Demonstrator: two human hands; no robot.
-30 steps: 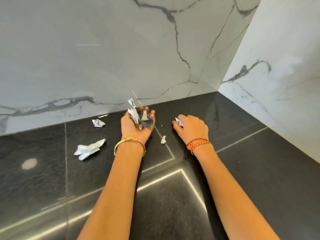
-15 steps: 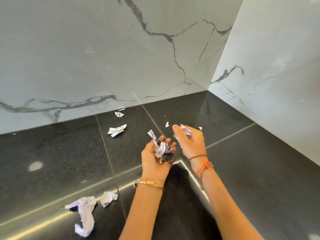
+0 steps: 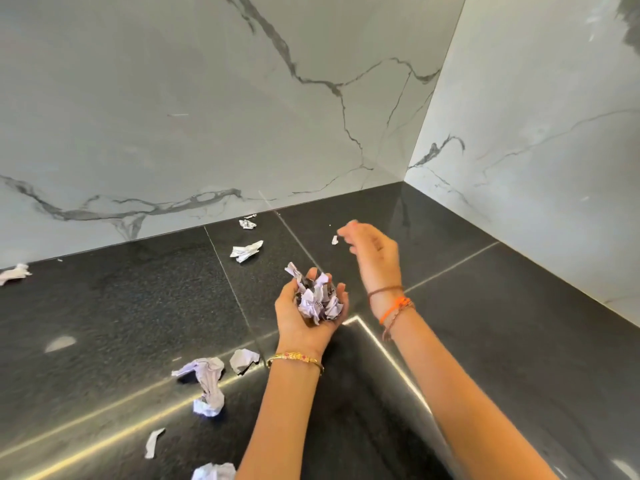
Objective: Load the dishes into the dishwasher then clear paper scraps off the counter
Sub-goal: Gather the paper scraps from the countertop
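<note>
My left hand is palm up over the black counter, its fingers cupped round a wad of crumpled paper scraps. My right hand hovers above the counter, blurred, with loosely bent fingers and nothing seen in it; a tiny scrap lies just beside its fingertips. More scraps lie on the counter: a crumpled piece, a small one near the wall, a long twisted one, a folded one and a strip.
White marble walls close the counter at the back and on the right, meeting in a corner. Another scrap lies at the far left by the wall, and one at the bottom edge.
My right hand has dropped its small scrap into the left hand's wad and moved away toward the back. The view has pulled back, showing more scraps at the front.
</note>
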